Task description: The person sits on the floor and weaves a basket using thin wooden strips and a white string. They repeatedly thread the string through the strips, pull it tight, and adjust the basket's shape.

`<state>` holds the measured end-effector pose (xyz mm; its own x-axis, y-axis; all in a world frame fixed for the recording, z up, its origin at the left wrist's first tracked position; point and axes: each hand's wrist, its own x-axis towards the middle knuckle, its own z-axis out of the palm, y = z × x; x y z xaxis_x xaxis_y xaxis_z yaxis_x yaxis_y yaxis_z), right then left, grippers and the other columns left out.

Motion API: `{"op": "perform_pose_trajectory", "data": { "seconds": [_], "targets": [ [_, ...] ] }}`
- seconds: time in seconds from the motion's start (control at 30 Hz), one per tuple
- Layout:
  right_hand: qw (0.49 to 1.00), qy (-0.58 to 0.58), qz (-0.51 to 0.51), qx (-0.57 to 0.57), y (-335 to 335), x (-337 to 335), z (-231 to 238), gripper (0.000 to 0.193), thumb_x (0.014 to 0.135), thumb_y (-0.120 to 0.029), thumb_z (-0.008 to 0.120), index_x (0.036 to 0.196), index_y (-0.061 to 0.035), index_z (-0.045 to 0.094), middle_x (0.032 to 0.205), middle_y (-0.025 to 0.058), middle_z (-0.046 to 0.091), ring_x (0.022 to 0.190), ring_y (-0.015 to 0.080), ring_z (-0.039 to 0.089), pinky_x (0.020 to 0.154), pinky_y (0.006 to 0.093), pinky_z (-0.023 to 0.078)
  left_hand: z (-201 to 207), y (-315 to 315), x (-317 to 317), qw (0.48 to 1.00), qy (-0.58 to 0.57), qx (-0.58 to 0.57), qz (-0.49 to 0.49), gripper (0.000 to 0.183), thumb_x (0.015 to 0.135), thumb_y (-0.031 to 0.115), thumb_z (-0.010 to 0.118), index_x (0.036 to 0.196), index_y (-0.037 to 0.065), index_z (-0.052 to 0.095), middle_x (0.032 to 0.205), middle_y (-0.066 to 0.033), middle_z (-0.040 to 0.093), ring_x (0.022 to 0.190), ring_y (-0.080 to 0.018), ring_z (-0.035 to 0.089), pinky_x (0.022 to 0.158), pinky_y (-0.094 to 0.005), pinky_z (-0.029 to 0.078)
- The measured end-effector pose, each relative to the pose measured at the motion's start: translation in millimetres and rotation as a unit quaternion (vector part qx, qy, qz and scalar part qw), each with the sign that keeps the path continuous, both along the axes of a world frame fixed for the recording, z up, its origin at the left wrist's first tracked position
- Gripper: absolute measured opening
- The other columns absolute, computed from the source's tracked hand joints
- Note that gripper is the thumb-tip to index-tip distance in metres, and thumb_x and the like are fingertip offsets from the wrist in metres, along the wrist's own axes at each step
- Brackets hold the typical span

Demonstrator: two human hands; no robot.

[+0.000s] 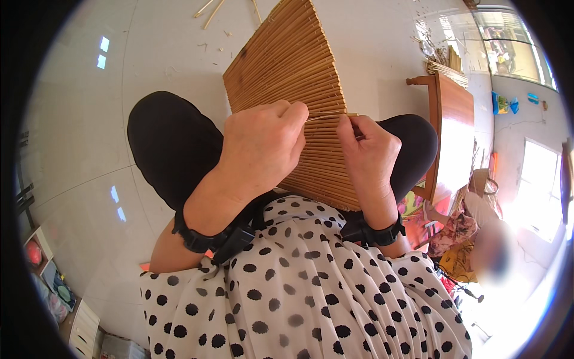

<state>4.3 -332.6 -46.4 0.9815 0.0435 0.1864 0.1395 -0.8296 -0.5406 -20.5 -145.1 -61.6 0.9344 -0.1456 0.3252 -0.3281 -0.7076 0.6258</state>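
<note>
A brown mat of many thin sticks (pixel 287 66), bound side by side, slants across my lap between my knees. Over its right part, my left hand (pixel 263 143) is closed in a fist, knuckles up. My right hand (pixel 372 149) pinches with thumb and forefinger at the mat's right edge. Between the two hands a thin pale strand (pixel 324 114) runs taut across the sticks. The fingertips of my left hand are hidden behind its knuckles. A short pale end shows just above my right fingers.
A wooden table or bench (pixel 451 131) stands to the right, with a bundle of sticks (pixel 448 75) beyond it. Loose sticks (pixel 214 13) lie on the tiled floor ahead. Another person (pixel 457 233) sits at the lower right. A shelf unit (pixel 81 329) stands at the lower left.
</note>
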Motion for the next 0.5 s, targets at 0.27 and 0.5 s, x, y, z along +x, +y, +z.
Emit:
{"op": "perform_pose_trajectory", "data": {
  "seconds": [0.27,0.5],
  "targets": [
    [1.0,0.002,-0.005,-0.003,-1.1,0.5,0.9,0.018,0.089,-0.018,0.072,0.082,-0.0017,0.073,0.066,0.0161,0.066,0.054,0.0308,0.065,0.053,0.0335,0.051,1.7,0.4,0.1,1.0,0.003,0.011,-0.001,0.016,0.08,0.006,0.07,0.082,0.007,0.054,0.071,-0.0056,0.06,0.068,-0.0269,0.065,0.056,-0.0392,0.051],
    [1.0,0.003,-0.002,-0.006,-2.4,0.3,-0.6,0.018,0.088,-0.018,0.072,0.08,-0.0015,0.072,0.064,0.0161,0.065,0.053,0.0306,0.063,0.052,0.0339,0.05,2.6,-1.5,0.0,1.0,-0.003,0.017,-0.002,0.015,0.08,0.005,0.07,0.083,0.007,0.055,0.072,-0.0052,0.061,0.069,-0.026,0.066,0.056,-0.039,0.052]
  ]
}}
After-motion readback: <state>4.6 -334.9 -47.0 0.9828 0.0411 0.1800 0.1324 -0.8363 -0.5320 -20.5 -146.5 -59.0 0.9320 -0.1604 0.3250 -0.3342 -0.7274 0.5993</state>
